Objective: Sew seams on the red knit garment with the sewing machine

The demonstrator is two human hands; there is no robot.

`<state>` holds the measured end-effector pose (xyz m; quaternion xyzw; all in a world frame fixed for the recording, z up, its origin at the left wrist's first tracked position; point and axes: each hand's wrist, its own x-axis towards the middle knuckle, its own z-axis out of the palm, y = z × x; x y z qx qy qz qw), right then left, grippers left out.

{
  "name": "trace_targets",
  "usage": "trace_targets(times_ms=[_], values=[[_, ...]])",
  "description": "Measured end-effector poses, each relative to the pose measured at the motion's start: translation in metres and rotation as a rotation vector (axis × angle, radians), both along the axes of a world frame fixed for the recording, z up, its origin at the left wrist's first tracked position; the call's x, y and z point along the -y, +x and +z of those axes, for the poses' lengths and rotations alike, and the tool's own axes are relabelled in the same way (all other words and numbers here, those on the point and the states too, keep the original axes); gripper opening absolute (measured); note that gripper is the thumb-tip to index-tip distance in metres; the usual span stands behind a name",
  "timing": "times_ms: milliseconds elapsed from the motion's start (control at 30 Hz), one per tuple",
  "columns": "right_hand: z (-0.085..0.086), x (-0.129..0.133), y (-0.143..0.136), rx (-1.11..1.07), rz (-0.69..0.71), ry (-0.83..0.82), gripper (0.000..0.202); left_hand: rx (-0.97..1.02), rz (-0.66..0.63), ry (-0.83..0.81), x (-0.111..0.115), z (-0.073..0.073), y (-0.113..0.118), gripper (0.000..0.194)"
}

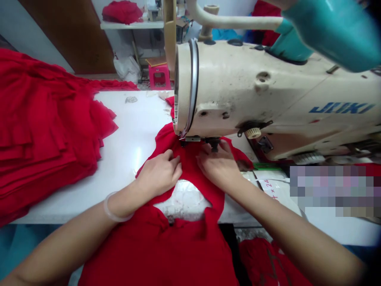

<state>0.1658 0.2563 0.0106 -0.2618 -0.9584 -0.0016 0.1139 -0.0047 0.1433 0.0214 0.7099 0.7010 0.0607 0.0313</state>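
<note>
A red garment piece [190, 169] lies under the head of a sewing machine [226, 83], and red cloth [160, 246] hangs over the table's front edge toward my lap. On its left part rests my left hand [159, 172], its fingers curled in on the cloth just left of the needle area. My right hand [218, 165] grips the cloth on the other side, its fingertips partly hidden beneath the machine head. Between my wrists, a curved opening in the garment shows the worn white table [186, 198]. The needle area [183, 142] sits close beyond both hands.
A tall stack of red cloth pieces [47, 139] covers the table's left side. At the right lie a green strip [268, 167] and white paper with red writing [274, 188]. A teal-covered lamp [336, 31] overhangs the machine. A pink stool [159, 75] stands behind.
</note>
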Motion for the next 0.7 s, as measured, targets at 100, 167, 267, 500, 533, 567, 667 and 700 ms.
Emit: trace_targets(times_ms=[100,167,267,500,533,567,667,700], values=[[-0.01,-0.001,-0.007,-0.093,0.114,-0.169,0.023,0.024,-0.126,0.15,0.0,-0.01,0.004,0.022],[-0.017,0.0,-0.009,-0.118,0.14,-0.247,0.028,0.079,-0.155,0.196,-0.001,-0.017,0.001,0.017],[-0.026,0.001,-0.009,-0.164,0.095,-0.232,0.021,0.138,-0.121,0.222,0.001,-0.024,-0.003,0.017],[-0.041,-0.009,-0.01,-0.155,0.142,-0.15,0.044,0.087,-0.121,0.276,-0.002,-0.031,-0.005,0.028],[-0.041,-0.012,-0.011,-0.141,0.138,-0.134,0.044,0.074,-0.122,0.283,-0.004,-0.032,-0.005,0.029],[-0.041,-0.014,-0.013,-0.128,0.128,-0.118,0.044,0.062,-0.123,0.288,-0.005,-0.033,-0.006,0.03],[-0.038,-0.016,-0.015,-0.093,0.088,-0.065,0.044,0.05,-0.126,0.288,-0.01,-0.032,-0.008,0.029],[-0.036,-0.014,-0.015,-0.078,0.092,-0.049,0.043,0.073,-0.126,0.29,-0.011,-0.031,-0.008,0.028]])
